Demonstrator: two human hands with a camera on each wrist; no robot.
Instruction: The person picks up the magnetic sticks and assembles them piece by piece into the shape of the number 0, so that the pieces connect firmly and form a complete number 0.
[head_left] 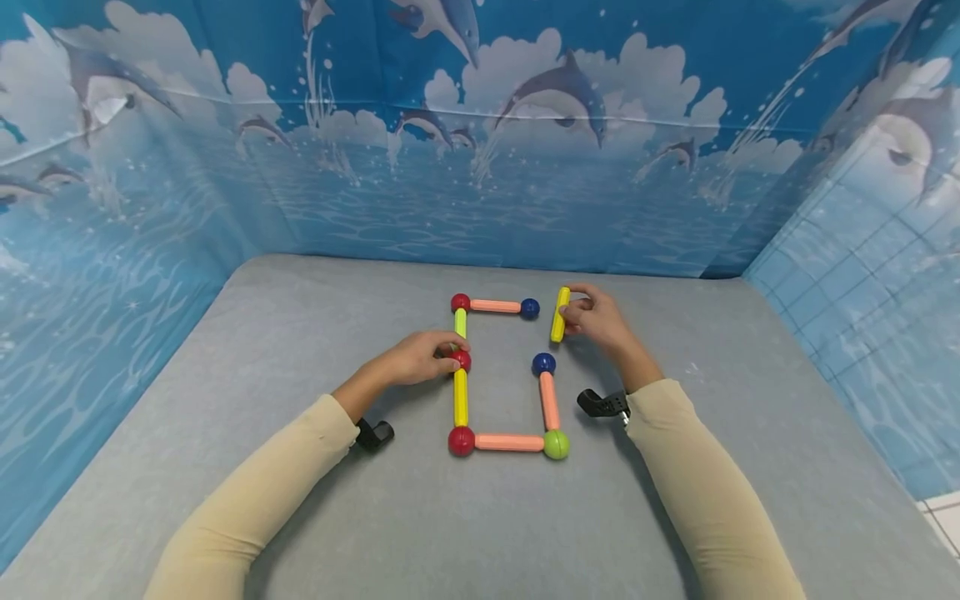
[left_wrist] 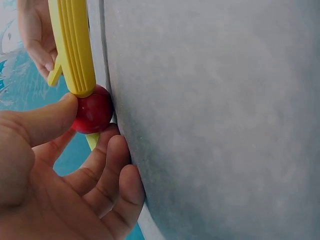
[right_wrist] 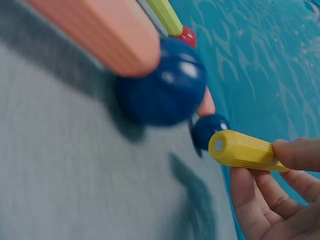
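Note:
My left hand (head_left: 416, 358) holds the middle red ball (head_left: 462, 361) on the left side of a frame of rods and balls, thumb on one side and fingers on the other. From that ball a yellow rod (head_left: 461, 398) runs toward me and a green rod (head_left: 461, 323) runs away. My right hand (head_left: 600, 321) pinches another yellow rod (head_left: 560, 315) between thumb and fingers. In the right wrist view, one flat end of this yellow rod (right_wrist: 250, 152) faces the camera. It is held between two blue balls, the far one (head_left: 529, 308) and the near one (head_left: 543, 364).
An orange rod (head_left: 495, 306) joins the far red ball (head_left: 461, 303) to the far blue ball. Nearer me, more orange rods (head_left: 510, 442) link a red ball (head_left: 461, 441), a green ball (head_left: 556, 444) and the near blue ball. A dolphin-print curtain (head_left: 480, 192) hangs behind the grey table (head_left: 337, 292).

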